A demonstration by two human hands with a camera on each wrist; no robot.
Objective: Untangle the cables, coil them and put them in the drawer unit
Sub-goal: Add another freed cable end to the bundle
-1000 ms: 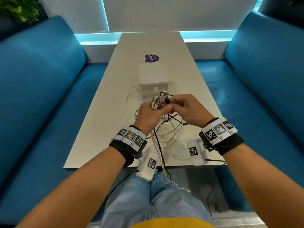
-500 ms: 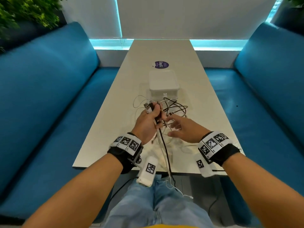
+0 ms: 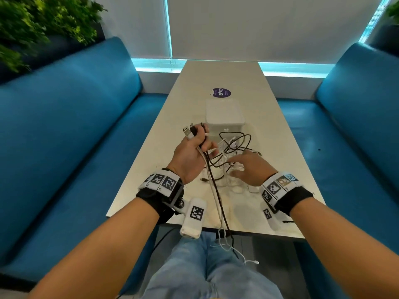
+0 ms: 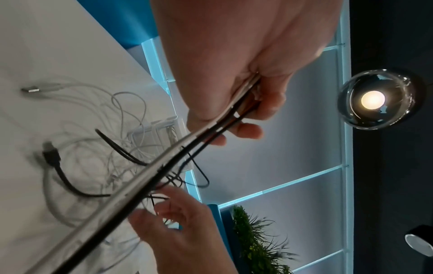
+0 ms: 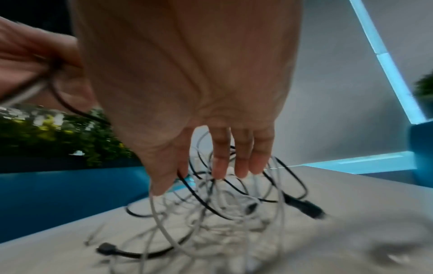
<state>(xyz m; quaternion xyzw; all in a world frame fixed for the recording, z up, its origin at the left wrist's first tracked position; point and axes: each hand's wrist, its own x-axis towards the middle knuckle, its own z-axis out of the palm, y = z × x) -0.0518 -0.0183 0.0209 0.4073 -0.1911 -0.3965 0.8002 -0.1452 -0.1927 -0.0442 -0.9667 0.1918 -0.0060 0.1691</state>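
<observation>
Cables (image 3: 234, 152): black and white, most in a loose tangle on the table (image 3: 190, 83), just in front of the drawer unit (image 3: 224, 114).

Left hand (image 3: 192, 156) raised above the table, fingers curled round a bundle (image 3: 199, 147) of cable ends. Several plugs (image 3: 190, 131) stick up out of the top of the fist, white and black, some with metal tips. Left wrist view confirms the grip: thumb and fingers (image 4: 248, 129) close on a white lead and dark leads together. From the fist the held strands run down toward the person, cross the near table edge and hang over the lap; a white plug end (image 3: 254, 262) dangles over the jeans (image 3: 207, 272).

Right hand (image 3: 250, 167) low over the tangle, palm down, fingers spread and nearly straight, holding nothing. Right wrist view: fingertips (image 5: 220, 172) reach in among the raised black and white loops; whether they press on them cannot be told, the picture is blurred.

Tangle: black loops (image 3: 237, 141) stand up above the white ones. A black plug (image 4: 50, 155) and a metal-tipped white plug (image 4: 31, 90) lie on the table at the edge of the heap.

Drawer unit: white, square, mid-table; drawer state cannot be told. Beyond it a round purple sticker (image 3: 221, 92). Blue sofas (image 3: 75, 126) flank the table; plants (image 3: 38, 24) behind the left one.
</observation>
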